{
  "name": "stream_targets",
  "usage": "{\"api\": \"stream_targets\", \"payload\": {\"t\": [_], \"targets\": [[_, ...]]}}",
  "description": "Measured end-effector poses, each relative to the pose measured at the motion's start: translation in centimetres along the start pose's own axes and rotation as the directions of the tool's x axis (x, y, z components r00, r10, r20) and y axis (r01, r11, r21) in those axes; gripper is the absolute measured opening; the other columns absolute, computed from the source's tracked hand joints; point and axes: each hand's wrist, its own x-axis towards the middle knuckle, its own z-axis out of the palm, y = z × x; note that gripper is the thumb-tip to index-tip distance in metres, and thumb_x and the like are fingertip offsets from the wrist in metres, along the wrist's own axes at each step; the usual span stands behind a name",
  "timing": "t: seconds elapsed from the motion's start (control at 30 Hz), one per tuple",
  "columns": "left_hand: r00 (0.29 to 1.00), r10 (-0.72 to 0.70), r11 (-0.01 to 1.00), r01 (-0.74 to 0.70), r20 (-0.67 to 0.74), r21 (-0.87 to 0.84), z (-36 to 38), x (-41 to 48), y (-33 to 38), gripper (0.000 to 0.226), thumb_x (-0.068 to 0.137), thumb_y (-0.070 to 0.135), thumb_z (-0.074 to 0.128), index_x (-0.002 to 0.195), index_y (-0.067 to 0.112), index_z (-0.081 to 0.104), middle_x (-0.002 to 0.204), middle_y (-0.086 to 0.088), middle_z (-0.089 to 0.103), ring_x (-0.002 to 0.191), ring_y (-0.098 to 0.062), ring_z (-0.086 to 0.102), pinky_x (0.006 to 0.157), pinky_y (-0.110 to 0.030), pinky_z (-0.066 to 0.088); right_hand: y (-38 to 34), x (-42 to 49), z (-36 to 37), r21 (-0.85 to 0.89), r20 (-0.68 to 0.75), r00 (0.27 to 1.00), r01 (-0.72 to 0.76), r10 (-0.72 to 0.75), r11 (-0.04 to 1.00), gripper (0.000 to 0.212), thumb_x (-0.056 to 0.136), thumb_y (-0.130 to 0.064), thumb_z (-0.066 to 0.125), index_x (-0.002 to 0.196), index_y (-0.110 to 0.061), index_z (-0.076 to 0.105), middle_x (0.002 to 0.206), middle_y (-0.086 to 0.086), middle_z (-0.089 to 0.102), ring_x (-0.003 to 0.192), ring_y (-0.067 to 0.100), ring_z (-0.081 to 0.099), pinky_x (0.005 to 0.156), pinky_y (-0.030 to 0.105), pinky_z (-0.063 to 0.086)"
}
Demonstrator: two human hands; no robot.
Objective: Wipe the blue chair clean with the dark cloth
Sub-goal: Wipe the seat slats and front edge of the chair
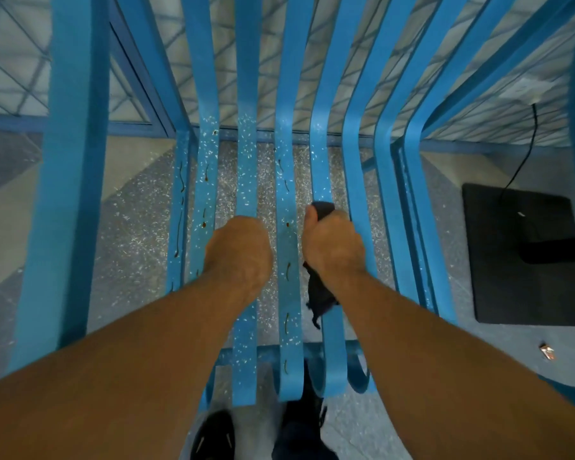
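Note:
The blue chair (246, 167) fills the view from above, its seat made of several long slats speckled with white flecks and brown streaks. My left hand (239, 254) is curled round a middle seat slat. My right hand (334, 247) grips the dark cloth (319, 293) against the slat to the right of it. One end of the cloth peeks out above my thumb and the rest hangs below my wrist.
A black mat or base (525, 260) with a cable lies on the floor at the right. A small scrap (546, 351) lies on the floor near it. My dark shoes (213, 436) show below the seat's front edge. A broad blue armrest (67, 161) runs along the left.

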Motion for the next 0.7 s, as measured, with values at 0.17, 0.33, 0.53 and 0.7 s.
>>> {"api": "stream_targets", "payload": {"t": [0.17,0.33,0.53,0.7], "targets": [[1.0,-0.027,1.0,0.027,0.0,-0.002,0.4,0.3,0.0,0.012,0.087,-0.003,0.059,0.084,0.006,0.052,0.07,0.0,0.047,0.06,-0.014,0.047,0.057,-0.025,0.044,-2.1,3.1,-0.4,0.035,-0.057,0.997,0.055,-0.052,0.998,0.054,0.099,-0.058,0.03,0.113,-0.011,0.053,0.089,0.005,0.061,0.072,0.021,0.055,0.058,0.03,0.042],[0.997,-0.072,0.996,0.072,0.012,-0.047,-0.3,0.9,-0.1,0.009,0.092,0.01,0.061,0.087,0.012,0.053,0.069,0.001,0.05,0.057,-0.01,0.047,0.042,-0.02,0.031,1.1,-0.7,0.4,-0.223,-0.021,0.926,0.364,-0.378,0.904,0.065,0.102,-0.044,0.03,0.153,-0.007,0.012,0.15,0.018,0.035,0.125,0.037,0.049,0.093,0.047,0.049],[0.995,-0.029,0.999,0.028,-0.092,-0.017,-2.3,5.1,1.8,0.014,0.089,0.009,0.063,0.088,0.014,0.049,0.075,-0.002,0.054,0.068,-0.02,0.053,0.057,-0.029,0.041,-0.4,1.7,-0.4,-0.158,0.042,0.96,0.279,-0.275,0.947,0.067,0.101,-0.045,0.034,0.15,-0.006,0.012,0.131,0.019,0.053,0.105,0.038,0.061,0.077,0.045,0.053],[0.997,-0.011,0.993,0.019,-0.072,0.114,-2.1,6.7,2.4,0.014,0.089,0.011,0.064,0.087,0.011,0.05,0.068,0.0,0.046,0.057,-0.013,0.043,0.054,-0.027,0.039,-5.9,8.7,-1.3,0.036,0.031,0.99,0.136,-0.137,0.99,0.05,0.098,-0.054,0.038,0.124,-0.011,0.044,0.088,0.003,0.058,0.073,0.023,0.056,0.062,0.032,0.046]]}}
